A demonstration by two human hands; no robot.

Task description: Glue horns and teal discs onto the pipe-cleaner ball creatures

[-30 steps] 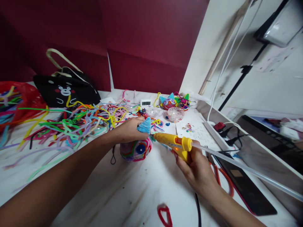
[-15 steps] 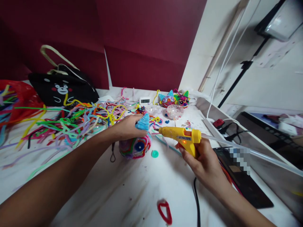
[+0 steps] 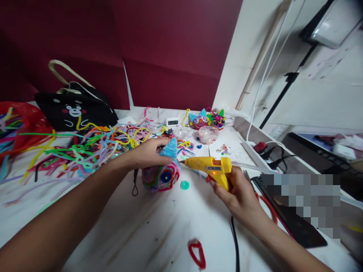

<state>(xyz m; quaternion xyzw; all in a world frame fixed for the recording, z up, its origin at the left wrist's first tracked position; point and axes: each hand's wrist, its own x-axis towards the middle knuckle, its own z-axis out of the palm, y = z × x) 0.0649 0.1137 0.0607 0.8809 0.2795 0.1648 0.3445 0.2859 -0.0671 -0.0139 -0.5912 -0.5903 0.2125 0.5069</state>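
The pipe-cleaner ball [image 3: 161,176] sits mid-table, left hand [image 3: 147,153] clamped over its blue cone [image 3: 170,148]. At 3 o'clock, right hand [image 3: 236,192] grips the yellow glue gun [image 3: 208,168], nozzle just beside the cone. Bare table [image 3: 159,226] at 6; pipe-cleaner pile [image 3: 85,147] crowds 9. Ball's far side is hidden.

Black bear bag [image 3: 74,112] at back; pipe-cleaner heap [image 3: 85,147] (many colours); small clock [image 3: 172,121].

L arm reaches in from lower left, forearm long & nearly straight, L hand [image 3: 149,153] palm down, fingers curled in a clamp. R arm enters from lower right, wrist bent, R hand [image 3: 236,194] fisted in a grip, knuckles up.
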